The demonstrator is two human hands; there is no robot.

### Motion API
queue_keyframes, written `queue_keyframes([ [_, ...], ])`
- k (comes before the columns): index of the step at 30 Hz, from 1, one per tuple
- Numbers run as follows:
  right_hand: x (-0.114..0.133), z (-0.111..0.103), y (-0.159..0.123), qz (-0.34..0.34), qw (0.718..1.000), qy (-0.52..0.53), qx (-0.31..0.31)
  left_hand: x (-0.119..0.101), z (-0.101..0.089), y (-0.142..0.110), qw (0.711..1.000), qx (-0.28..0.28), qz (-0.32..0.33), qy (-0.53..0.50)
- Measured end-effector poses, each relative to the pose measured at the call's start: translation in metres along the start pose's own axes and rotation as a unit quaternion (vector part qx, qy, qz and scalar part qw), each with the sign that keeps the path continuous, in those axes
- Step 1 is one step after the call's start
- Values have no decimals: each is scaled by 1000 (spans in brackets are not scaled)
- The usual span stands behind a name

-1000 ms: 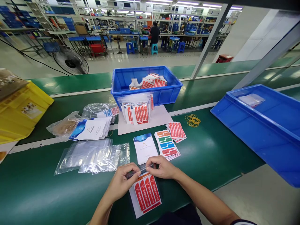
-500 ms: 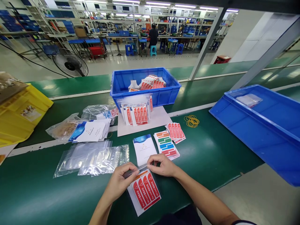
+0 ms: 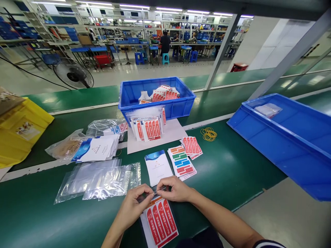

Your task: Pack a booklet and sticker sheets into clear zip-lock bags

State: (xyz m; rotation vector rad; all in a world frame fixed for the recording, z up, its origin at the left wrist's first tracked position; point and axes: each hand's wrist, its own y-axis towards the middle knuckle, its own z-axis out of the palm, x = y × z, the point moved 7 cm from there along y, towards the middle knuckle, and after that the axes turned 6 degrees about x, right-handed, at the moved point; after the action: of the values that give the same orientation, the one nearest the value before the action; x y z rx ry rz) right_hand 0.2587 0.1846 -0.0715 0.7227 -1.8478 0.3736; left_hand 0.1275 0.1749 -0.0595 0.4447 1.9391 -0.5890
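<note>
A clear zip bag (image 3: 160, 220) with red label sheets and a white card inside lies at the front of the green bench. My left hand (image 3: 138, 205) pinches its top edge between thumb and fingers. Close beside it, my right hand (image 3: 173, 189) pinches the same edge, fingertips nearly touching the left ones. Just beyond the hands is a white booklet with a blue top (image 3: 157, 168). To its right lie a stack of multicoloured label sheets (image 3: 181, 162) and a small pile of red label sheets (image 3: 191, 146).
Flat clear bags (image 3: 103, 181) and a booklet stack (image 3: 97, 150) lie left. Filled bags (image 3: 148, 127) stand against a blue bin (image 3: 178, 108). Yellow rubber bands (image 3: 209, 134) and another blue bin (image 3: 274, 137) are right; a yellow bin (image 3: 33, 137) is far left.
My hands have drawn closer together along the bag's top edge, the left one sliding right. The camera view has shifted slightly.
</note>
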Motion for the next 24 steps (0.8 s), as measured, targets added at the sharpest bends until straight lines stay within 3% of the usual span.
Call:
queue_keyframes([
  [5,3,1,-1,-1,999,-48,-9,2,2,1,1000,-2,-10,-5],
  [17,-3,3,-2,39,998,-39,-39,19,-2,3,997,-54,0,61],
  [24,-5,7,0,77,997,-23,3,34,0,7,997,-69,-29,19],
])
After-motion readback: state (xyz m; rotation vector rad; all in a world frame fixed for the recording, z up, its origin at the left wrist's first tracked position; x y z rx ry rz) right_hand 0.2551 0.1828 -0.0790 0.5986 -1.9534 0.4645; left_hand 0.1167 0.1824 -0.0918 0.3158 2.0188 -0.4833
